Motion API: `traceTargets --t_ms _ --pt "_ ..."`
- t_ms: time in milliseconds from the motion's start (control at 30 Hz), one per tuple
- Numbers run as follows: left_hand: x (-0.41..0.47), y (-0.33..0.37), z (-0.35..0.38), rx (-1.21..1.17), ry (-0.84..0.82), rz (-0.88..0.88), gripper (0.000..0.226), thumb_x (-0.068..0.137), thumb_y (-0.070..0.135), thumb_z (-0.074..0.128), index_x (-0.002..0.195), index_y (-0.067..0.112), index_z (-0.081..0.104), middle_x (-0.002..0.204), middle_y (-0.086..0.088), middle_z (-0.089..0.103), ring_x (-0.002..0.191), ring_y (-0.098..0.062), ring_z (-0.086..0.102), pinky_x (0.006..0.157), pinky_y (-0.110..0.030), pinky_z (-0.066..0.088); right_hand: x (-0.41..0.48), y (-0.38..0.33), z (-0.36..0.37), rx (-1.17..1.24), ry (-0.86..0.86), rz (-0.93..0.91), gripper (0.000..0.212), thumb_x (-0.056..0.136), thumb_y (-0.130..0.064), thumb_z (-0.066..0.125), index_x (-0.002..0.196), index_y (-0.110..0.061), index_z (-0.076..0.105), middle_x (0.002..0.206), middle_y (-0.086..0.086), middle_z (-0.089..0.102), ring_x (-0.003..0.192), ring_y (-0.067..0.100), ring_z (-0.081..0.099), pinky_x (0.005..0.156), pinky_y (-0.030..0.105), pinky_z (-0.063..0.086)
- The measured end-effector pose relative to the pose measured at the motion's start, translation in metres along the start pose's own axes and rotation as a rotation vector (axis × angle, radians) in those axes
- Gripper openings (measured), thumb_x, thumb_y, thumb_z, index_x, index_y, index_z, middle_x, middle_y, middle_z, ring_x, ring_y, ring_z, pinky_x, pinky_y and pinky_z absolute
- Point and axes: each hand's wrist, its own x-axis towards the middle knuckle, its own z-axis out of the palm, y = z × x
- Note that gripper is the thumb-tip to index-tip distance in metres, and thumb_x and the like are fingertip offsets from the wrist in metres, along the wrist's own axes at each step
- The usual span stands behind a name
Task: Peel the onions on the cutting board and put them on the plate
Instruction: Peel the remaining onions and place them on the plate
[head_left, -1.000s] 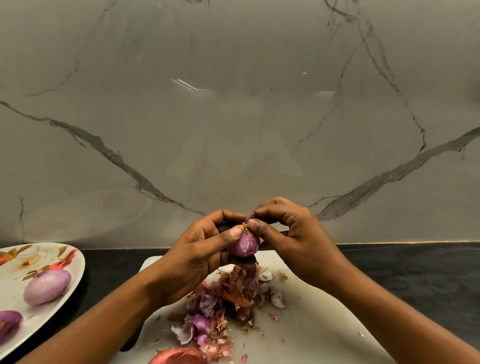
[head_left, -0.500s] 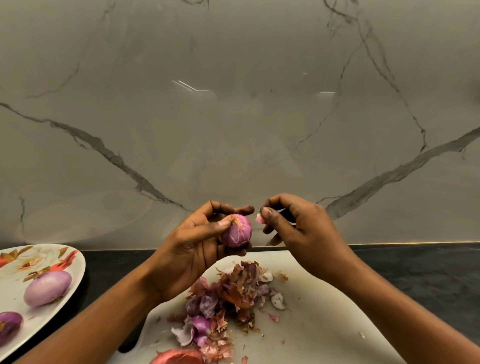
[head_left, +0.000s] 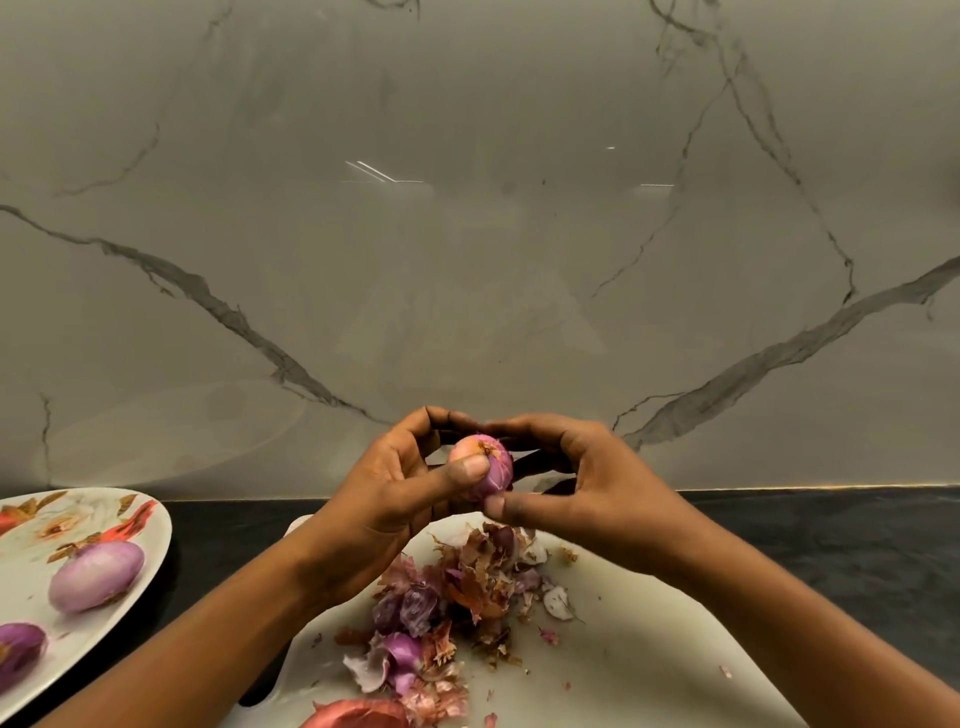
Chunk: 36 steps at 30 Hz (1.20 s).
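A small purple onion (head_left: 485, 465) with a few dry skin strands is held in the air above the white cutting board (head_left: 639, 654). My left hand (head_left: 395, 488) grips it, thumb pressed on its front. My right hand (head_left: 576, 483) closes on it from the right, thumb under the onion and fingers behind it. A heap of onion peels (head_left: 447, 608) lies on the board below. To the left, a flowered plate (head_left: 31, 551) holds two peeled onions, a pale one (head_left: 96, 576) and a darker one (head_left: 21, 647) at the frame edge.
An unpeeled reddish onion (head_left: 358, 716) sits at the board's near edge, partly cut off by the frame. The board and plate rest on a black countertop (head_left: 831, 540) against a grey marble wall (head_left: 467, 234).
My right hand pulled away to the right with a bit of skin, then came back onto the onion. My left hand has turned the onion.
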Motion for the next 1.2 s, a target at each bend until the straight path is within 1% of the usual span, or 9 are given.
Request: traceTargets --t_ms 100,300,367,467,667,833,967,1100,1200 --pt "-0.0007 0.0014 0.0011 0.074 0.024 0.032 0.045 0.074 0.022 0.089 0.115 0.019 0.071 0.127 -0.013 0.07 0.114 -0.039 0.072 0.091 -0.044 0.063 -0.0026 0.0004 0.0043 -0.101 0.0 -0.044 0.063 0.084 -0.027 0.087 0.14 -0.035 0.06 0.125 -0.014 0.069 0.114 0.001 0.068 0.094 0.03 0.062" --pt "-0.0021 0.0057 0.0037 0.045 0.034 0.099 0.039 0.075 0.018 0.087 0.111 0.011 0.075 0.124 -0.017 0.073 0.109 -0.044 0.074 0.087 -0.045 0.064 -0.003 -0.002 0.0043 -0.122 0.105 -0.152 0.055 0.081 -0.027 0.089 0.132 -0.03 0.069 0.117 -0.015 0.075 0.111 0.003 0.07 0.092 0.03 0.062" --pt "-0.0028 0.0065 0.0051 0.024 0.039 0.101 0.035 0.081 0.013 0.087 0.113 0.007 0.075 0.121 -0.02 0.074 0.107 -0.047 0.073 0.084 -0.043 0.065 -0.0035 -0.0023 0.0043 -0.13 0.131 -0.166 0.053 0.079 -0.027 0.09 0.129 -0.029 0.071 0.114 -0.015 0.076 0.107 0.002 0.071 0.092 0.028 0.061" --pt "-0.0041 0.0062 0.0055 -0.001 0.04 0.088 0.031 0.081 0.009 0.076 0.112 0.005 0.078 0.116 -0.026 0.075 0.105 -0.048 0.074 0.082 -0.041 0.066 -0.0041 -0.0019 0.0035 -0.118 0.147 -0.176 0.052 0.078 -0.029 0.091 0.126 -0.027 0.072 0.111 -0.015 0.077 0.104 0.003 0.073 0.091 0.029 0.062" --pt "-0.0035 0.0046 0.004 -0.01 -0.006 0.126 0.032 0.089 0.007 0.068 0.119 0.0 0.076 0.123 -0.027 0.067 0.112 -0.046 0.071 0.084 -0.039 0.064 -0.0043 -0.0021 0.0039 -0.097 0.164 -0.19 0.051 0.076 -0.03 0.092 0.124 -0.027 0.073 0.11 -0.016 0.077 0.105 0.003 0.073 0.091 0.028 0.062" --pt "-0.0033 0.0035 0.0012 0.005 -0.02 0.134 0.033 0.094 0.007 0.063 0.125 0.0 0.073 0.125 -0.027 0.064 0.118 -0.046 0.068 0.089 -0.043 0.064 -0.0034 -0.0013 0.0038 -0.082 0.174 -0.189 0.052 0.075 -0.032 0.093 0.123 -0.026 0.074 0.109 -0.017 0.077 0.104 0.0 0.073 0.089 0.024 0.061" --pt "-0.003 0.0034 0.0008 0.002 -0.024 0.123 0.033 0.096 0.009 0.06 0.125 0.003 0.074 0.124 -0.022 0.069 0.118 -0.042 0.069 0.089 -0.044 0.064 -0.0034 -0.0011 0.0041 -0.077 0.175 -0.183 0.052 0.073 -0.035 0.092 0.121 -0.026 0.073 0.109 -0.018 0.076 0.103 0.0 0.073 0.088 0.022 0.061" --pt "-0.0002 0.0062 0.0024 -0.019 0.089 0.072 0.036 0.097 0.02 0.057 0.126 0.005 0.072 0.124 -0.022 0.074 0.106 -0.041 0.076 0.081 -0.038 0.066 -0.0027 -0.0017 0.0029 -0.014 0.17 -0.143 0.054 0.072 -0.035 0.091 0.122 -0.023 0.074 0.108 -0.013 0.078 0.102 0.002 0.074 0.088 0.024 0.062" --pt "-0.0002 0.0035 0.0029 0.065 0.083 0.084 0.039 0.094 0.024 0.063 0.128 0.007 0.071 0.121 -0.017 0.076 0.106 -0.038 0.076 0.085 -0.041 0.066 -0.003 -0.0017 0.0048 -0.162 0.204 -0.172 0.054 0.075 -0.039 0.091 0.124 -0.024 0.074 0.107 -0.014 0.077 0.101 -0.003 0.072 0.087 0.022 0.062"
